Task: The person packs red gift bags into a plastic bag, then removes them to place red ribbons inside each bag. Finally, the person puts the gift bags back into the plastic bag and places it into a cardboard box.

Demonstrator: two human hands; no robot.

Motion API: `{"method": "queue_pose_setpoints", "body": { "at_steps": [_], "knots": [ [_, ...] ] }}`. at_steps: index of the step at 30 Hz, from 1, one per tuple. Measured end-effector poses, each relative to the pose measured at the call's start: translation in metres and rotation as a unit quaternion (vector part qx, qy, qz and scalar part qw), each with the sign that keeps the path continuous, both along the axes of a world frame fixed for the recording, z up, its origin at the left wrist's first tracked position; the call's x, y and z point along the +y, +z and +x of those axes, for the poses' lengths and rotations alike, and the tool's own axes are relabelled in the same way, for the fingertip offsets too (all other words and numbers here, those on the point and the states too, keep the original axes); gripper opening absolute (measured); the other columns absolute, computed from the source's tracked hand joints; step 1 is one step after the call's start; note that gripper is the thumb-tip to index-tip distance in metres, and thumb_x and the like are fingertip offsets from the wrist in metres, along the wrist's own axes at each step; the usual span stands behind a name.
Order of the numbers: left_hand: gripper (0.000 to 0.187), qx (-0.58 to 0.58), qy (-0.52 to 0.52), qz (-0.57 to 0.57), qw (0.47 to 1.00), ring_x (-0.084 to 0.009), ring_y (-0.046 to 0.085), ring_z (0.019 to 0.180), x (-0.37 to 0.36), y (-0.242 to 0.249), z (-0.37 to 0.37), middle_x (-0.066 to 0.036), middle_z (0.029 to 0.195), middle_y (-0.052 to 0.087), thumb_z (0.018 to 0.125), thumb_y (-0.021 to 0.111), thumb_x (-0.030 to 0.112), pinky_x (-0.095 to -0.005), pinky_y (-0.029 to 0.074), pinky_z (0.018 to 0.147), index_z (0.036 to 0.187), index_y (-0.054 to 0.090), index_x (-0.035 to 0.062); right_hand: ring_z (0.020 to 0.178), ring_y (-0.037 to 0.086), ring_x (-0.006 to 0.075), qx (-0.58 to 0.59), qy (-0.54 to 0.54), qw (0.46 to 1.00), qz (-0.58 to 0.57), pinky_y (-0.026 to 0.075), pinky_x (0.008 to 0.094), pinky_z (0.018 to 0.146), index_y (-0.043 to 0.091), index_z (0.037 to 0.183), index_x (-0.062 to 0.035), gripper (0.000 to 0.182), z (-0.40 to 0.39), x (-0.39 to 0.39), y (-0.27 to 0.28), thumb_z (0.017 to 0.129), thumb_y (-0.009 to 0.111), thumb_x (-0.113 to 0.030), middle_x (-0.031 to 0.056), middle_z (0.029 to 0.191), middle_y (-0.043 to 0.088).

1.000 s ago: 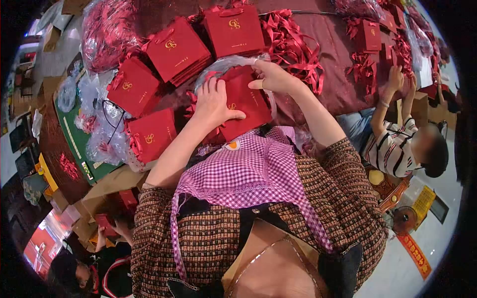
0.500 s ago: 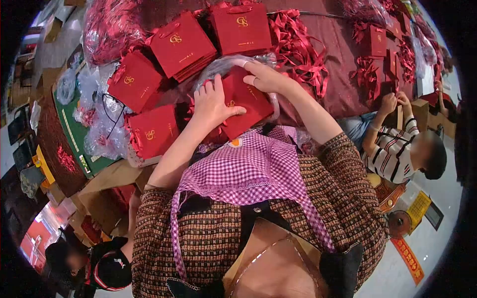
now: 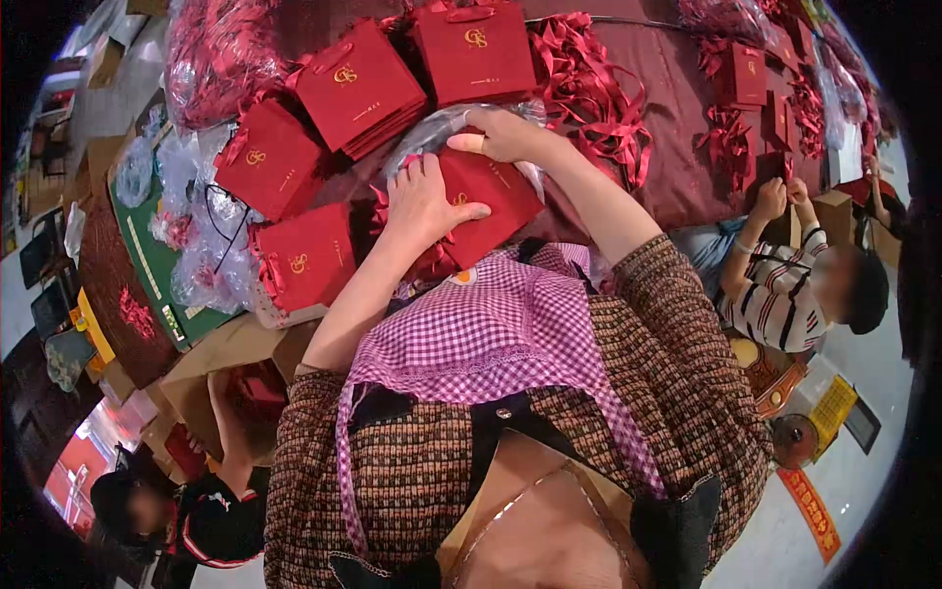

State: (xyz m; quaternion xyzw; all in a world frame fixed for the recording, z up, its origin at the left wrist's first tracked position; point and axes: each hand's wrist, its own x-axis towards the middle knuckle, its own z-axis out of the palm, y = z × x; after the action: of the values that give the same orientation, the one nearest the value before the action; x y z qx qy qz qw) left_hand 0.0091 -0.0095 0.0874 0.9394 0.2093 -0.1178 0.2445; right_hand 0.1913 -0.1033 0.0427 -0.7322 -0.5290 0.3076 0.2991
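Observation:
In front of my apron a red paper gift bag point(image 3: 496, 201) with gold print lies tilted between my hands. My left hand point(image 3: 424, 201) grips its left side, thumb laid across the front and fingers at the edge. At the bag's upper edge is my right hand point(image 3: 505, 137), its fingers curled and closed there, fingertips partly hidden. Clear plastic wrap point(image 3: 417, 137) shows behind the bag. Red ribbon handles stick out near my left wrist. Close by are stacks of matching bags: one upper left point(image 3: 358, 88), another at the top point(image 3: 476, 54).
More red bags point(image 3: 270, 157) lie to the left, near crumpled plastic point(image 3: 201, 260). A heap of red ribbons point(image 3: 589, 88) sits at the upper right on the dark red cloth point(image 3: 672, 128). A person in a striped top point(image 3: 775, 294) works at right; another person's arm point(image 3: 231, 442) is beside a carton.
My right hand has curled its fingers and drawn back slightly at the bag's upper edge. My left hand has hardly moved. The lower-left person's arm has come into fuller view by the carton.

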Motion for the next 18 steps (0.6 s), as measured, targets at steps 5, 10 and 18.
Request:
{"method": "queue_pose_setpoints", "body": {
  "at_steps": [5,10,18],
  "knots": [
    [0.105,-0.051,-0.001,0.03,0.998,-0.0402,0.045,0.117,-0.008,-0.013,-0.004,-0.025,0.124,0.048,0.057,0.074,0.064,-0.0521,0.034,0.098,0.126,0.038,-0.0066,0.091,0.062,0.0356,0.003,-0.07,0.997,-0.028,0.048,0.0406,0.079,0.06,0.1,-0.0011,0.047,-0.007,-0.017,-0.009,0.085,0.062,-0.045,0.0222,0.096,0.064],
    [0.103,-0.047,-0.059,0.034,0.997,-0.0349,0.047,0.115,-0.009,-0.011,0.001,-0.021,0.121,0.051,0.056,0.073,0.067,-0.0496,0.036,0.096,0.123,0.041,-0.0047,0.09,0.063,0.0347,-0.007,-0.13,0.991,0.006,0.048,0.0403,0.078,0.06,0.098,-0.0016,0.045,-0.018,-0.033,0.008,0.084,0.065,-0.044,0.021,0.095,0.064],
    [0.108,-0.011,-0.03,0.035,0.999,-0.037,0.043,0.12,-0.008,-0.022,0.005,-0.023,0.126,0.048,0.055,0.072,0.068,-0.0505,0.034,0.097,0.128,0.037,-0.0034,0.086,0.063,0.0209,0.071,-0.366,0.917,0.145,0.048,0.0311,0.079,0.06,0.106,-0.0018,0.027,-0.03,-0.079,-0.012,0.088,0.063,-0.022,0.0144,0.093,0.065]
  ]
}}
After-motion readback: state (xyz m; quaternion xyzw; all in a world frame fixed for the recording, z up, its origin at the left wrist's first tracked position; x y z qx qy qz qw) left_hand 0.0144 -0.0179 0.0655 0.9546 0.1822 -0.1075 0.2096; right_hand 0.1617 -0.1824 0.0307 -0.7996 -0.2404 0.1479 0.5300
